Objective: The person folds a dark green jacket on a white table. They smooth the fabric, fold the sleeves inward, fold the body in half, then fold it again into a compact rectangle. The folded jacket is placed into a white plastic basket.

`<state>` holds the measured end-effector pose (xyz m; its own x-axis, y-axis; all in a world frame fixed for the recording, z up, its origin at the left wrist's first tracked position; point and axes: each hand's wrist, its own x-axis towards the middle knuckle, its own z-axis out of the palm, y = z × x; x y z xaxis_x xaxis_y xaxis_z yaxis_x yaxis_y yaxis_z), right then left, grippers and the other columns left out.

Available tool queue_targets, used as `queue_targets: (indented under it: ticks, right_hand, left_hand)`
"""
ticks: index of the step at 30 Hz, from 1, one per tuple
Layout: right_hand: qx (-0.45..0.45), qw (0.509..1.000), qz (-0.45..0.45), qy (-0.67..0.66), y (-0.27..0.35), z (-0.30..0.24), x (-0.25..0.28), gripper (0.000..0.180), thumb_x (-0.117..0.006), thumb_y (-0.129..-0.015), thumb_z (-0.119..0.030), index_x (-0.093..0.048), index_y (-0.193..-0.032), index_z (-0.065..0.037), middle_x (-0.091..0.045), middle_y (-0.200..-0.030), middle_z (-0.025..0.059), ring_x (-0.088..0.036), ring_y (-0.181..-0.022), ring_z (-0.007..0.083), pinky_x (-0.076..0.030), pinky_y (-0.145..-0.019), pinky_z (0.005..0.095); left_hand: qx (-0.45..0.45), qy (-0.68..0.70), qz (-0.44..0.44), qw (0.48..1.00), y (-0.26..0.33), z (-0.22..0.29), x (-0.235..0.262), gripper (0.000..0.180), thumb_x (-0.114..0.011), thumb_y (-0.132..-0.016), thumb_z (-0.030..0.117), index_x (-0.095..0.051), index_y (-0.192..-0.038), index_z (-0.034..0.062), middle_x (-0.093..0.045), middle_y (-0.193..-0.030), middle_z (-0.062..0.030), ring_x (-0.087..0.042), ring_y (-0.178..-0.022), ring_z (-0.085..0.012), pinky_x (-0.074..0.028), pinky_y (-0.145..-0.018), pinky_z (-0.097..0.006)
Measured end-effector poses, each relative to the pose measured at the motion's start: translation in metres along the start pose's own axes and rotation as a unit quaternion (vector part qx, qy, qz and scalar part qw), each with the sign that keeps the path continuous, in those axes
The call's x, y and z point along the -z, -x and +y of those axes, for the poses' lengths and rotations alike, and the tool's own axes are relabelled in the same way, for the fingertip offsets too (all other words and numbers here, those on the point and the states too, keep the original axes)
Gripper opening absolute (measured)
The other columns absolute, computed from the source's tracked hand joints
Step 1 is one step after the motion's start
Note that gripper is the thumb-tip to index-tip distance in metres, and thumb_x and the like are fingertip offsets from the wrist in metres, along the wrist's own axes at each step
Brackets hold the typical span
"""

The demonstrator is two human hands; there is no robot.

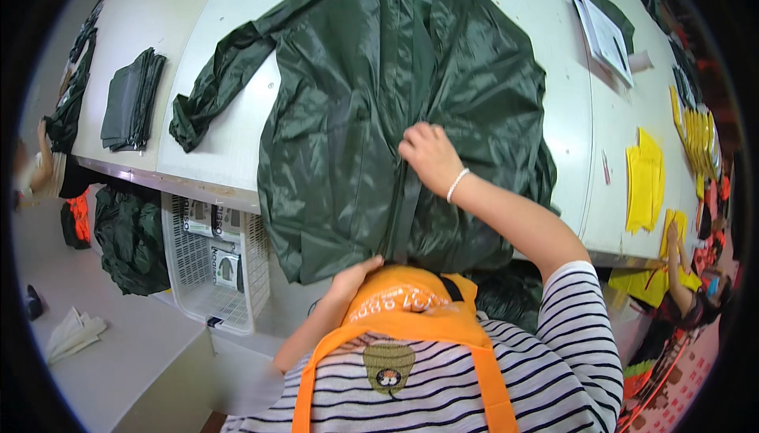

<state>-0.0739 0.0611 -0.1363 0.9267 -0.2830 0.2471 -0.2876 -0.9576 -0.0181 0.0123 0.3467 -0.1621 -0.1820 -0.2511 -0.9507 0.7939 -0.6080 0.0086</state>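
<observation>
A dark green rain jacket lies front up on the white table, its collar at the far side and its hem hanging over the near edge. The front parts in a V from the collar down to about mid-chest. At that front opening, my right hand has its fingers curled together on the placket; whatever small part they pinch is hidden. My left hand grips the bottom hem at the middle, close to my orange apron. One sleeve stretches out to the left, bent at its cuff.
Folded dark green garments are stacked on the left of the table. A white plastic basket with packets stands below. Papers and yellow pieces lie to the right. Other people work at both sides.
</observation>
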Motion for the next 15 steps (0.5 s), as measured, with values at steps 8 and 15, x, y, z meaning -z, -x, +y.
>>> queue_targets:
  ticks: [8, 15]
  right_hand:
    - [-0.144, 0.972, 0.011, 0.188, -0.138, 0.158, -0.036, 0.013, -0.052, -0.082, -0.014, -0.065, -0.084, -0.013, -0.061, -0.091, 0.003, -0.053, -0.096, 0.0204, -0.038, -0.083, 0.0363]
    - [-0.27, 0.954, -0.002, 0.131, -0.189, 0.204, -0.063, 0.014, -0.054, -0.083, -0.011, -0.067, -0.089, -0.011, -0.061, -0.098, 0.0057, -0.053, -0.104, 0.0224, -0.041, -0.086, 0.0379]
  left_hand:
    - [-0.145, -0.081, 0.189, 0.968, -0.024, -0.101, 0.086, 0.05, -0.071, -0.075, -0.002, -0.052, -0.121, -0.0051, -0.06, -0.112, -0.0105, -0.059, -0.094, -0.0235, -0.049, -0.081, -0.036]
    - [-0.131, -0.003, 0.204, 0.97, -0.06, -0.103, 0.076, 0.011, -0.072, -0.078, 0.002, -0.062, -0.084, -0.0013, -0.063, -0.069, -0.0083, -0.058, -0.059, -0.0144, -0.048, -0.058, -0.029]
